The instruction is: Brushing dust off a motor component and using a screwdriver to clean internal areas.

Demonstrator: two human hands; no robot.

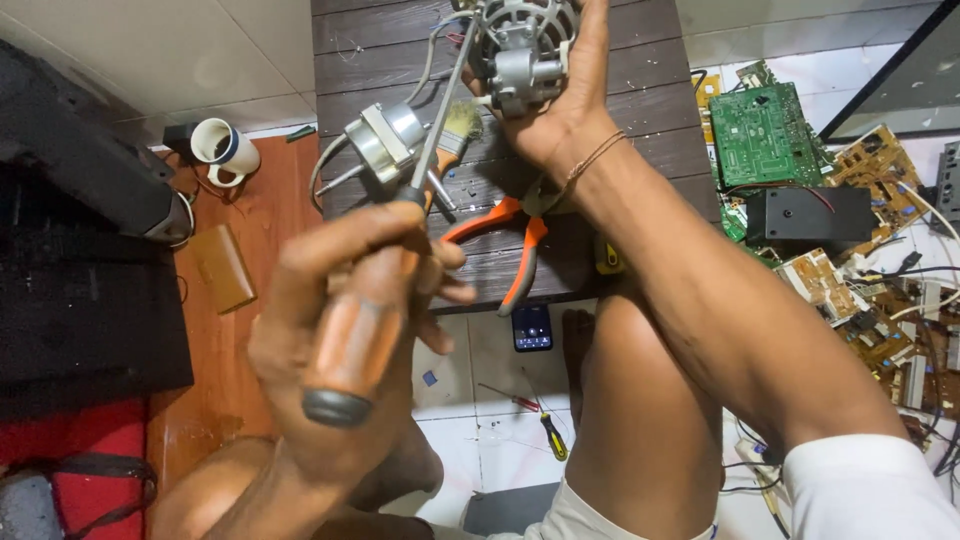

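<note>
Hands first: the left hand (340,340) is wrapped tight around the orange handle of a long screwdriver (365,320), its shaft angled up so the tip meets the motor (520,45). The right hand (570,90) cups that grey motor from the side, fingers closed around its housing, steadying it above the dark tabletop (650,100). Beneath lie a second metal motor part (385,140), a small brush (455,130) and orange-handled pliers (515,235), all within reach. Circuit boards (765,120) lie on the floor to the right.
</note>
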